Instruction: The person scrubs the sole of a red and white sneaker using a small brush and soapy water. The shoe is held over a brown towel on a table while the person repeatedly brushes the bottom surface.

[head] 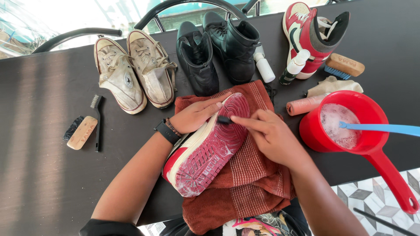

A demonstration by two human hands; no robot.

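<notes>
Both hands are working over a red-soled sneaker [205, 150] that is lying on its side on a rust-red towel [249, 175] at the near edge of the dark desk [43, 166]. Right hand [271, 135] is pinching a small dark brush [224, 119] between closed fingertips and pressing its head against the toe end of the sole. Left hand [197, 114] is lying flat with fingers spread along the white upper edge of the shoe, steadying it; a black wristwatch [165, 131] is sitting on that wrist. The sole is facing up, deep red with a moulded tread, and white suds are showing at the heel end nearest the person. The midsole is looking white with a red band.

To the right, a red scoop-shaped basin [363, 131] is holding foamy water, with a blue-handled brush [385, 129] resting in it. To the left, a wooden-backed brush [81, 131] and a thin black brush [97, 122] are lying well apart from the hands.

Farther back, a pair of worn cream canvas sneakers [133, 74], a pair of black boots [218, 50] and the matching red-and-white high-top [306, 35] are standing in a row, with two small bottles [280, 65] and another wooden brush [344, 65] between them.
</notes>
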